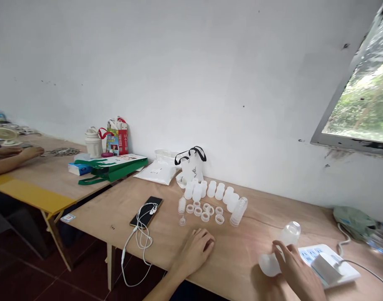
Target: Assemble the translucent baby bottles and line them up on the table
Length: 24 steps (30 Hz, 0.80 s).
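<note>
My right hand [296, 267] is closed around a translucent white bottle [268, 264] with a clear domed cap [291, 232], which looks like a baby's feeding bottle; the bottle lies tilted near the table's front right. Resting loosely on the wood, my left hand [197, 248] holds nothing, its fingers slightly bent with a gap at the thumb. Beyond it lie several white rings [205, 216]. Behind these stands a row of frosted bottle bodies [211, 189]. A stack of clear domed caps [239, 211] leans at the row's right end, and stacked translucent nipple-like pieces [182, 207] are at its left.
A phone [147, 211] with white earphones [144, 238] lies left. A power strip [344, 274] with a plugged-in charger is beside my right hand. Behind are a white bag [193, 169] and white packages [160, 169]. Another person's hands [31, 154] are at the far-left table.
</note>
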Each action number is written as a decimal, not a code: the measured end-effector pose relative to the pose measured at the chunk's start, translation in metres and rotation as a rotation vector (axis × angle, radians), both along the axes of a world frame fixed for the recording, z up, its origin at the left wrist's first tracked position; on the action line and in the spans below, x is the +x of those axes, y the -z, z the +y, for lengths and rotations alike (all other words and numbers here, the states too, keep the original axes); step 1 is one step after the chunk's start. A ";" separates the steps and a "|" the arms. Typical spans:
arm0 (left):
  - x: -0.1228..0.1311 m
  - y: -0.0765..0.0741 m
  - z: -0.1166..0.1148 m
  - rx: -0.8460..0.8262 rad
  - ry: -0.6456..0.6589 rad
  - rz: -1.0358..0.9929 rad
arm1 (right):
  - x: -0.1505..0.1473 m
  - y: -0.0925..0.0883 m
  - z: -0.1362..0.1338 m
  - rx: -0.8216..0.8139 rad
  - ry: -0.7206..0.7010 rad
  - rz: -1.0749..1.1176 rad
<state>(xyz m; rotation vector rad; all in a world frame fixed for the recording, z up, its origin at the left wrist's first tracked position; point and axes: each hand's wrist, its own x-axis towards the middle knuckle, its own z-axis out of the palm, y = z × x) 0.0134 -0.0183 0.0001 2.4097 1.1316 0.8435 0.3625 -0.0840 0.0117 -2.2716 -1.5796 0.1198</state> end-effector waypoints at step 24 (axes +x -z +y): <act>-0.007 -0.004 0.013 -0.135 -0.019 -0.353 | 0.028 -0.015 -0.017 -0.219 -0.035 0.078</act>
